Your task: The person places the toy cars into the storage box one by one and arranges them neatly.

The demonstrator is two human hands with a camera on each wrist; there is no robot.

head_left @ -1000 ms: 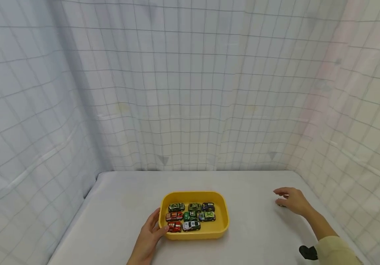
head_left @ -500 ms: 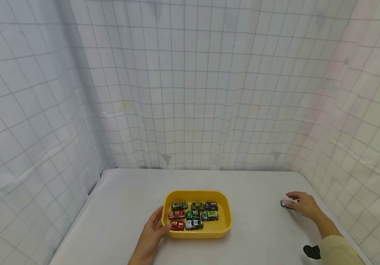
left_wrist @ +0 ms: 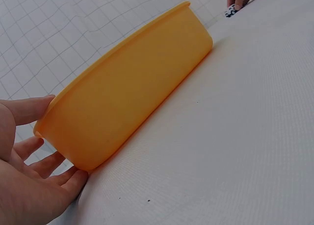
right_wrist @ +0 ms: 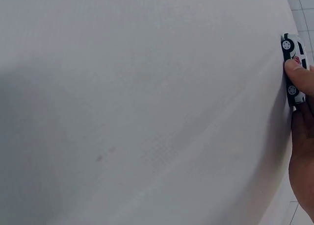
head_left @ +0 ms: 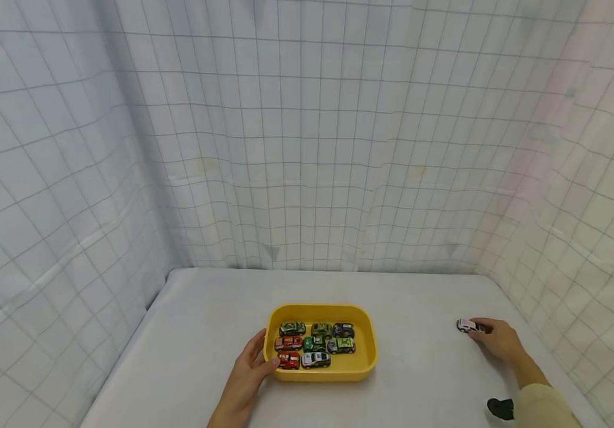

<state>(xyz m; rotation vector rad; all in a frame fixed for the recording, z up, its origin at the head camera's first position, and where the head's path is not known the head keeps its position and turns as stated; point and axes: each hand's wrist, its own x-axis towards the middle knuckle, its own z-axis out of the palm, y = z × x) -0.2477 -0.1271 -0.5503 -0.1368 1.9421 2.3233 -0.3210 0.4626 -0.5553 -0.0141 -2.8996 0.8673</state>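
My left hand (head_left: 243, 375) grips the left end of a yellow plastic bin (head_left: 362, 373), thumb over the rim and fingers against the outer wall. Several toy cars lie in the bin on its left and middle floor; among them are a red car (head_left: 288, 360), a white-and-black car (head_left: 315, 359) and a green car (head_left: 314, 343). Far to the right, my right hand (head_left: 501, 341) pinches a white toy car (head_left: 465, 325) on the table. In the right wrist view my thumb presses the side of this white toy car (right_wrist: 300, 51); the other fingers are partly hidden.
A white cloth covers the table (head_left: 408, 356). White grid-patterned curtains (head_left: 307, 148) hang at the back and both sides. A black object (head_left: 500, 409) shows beside the right sleeve (head_left: 542, 407) at the bottom.
The right hand, above the white toy car before, has come down and now pinches it from its right end. The left hand keeps its grip on the bin; the head view has shifted slightly.
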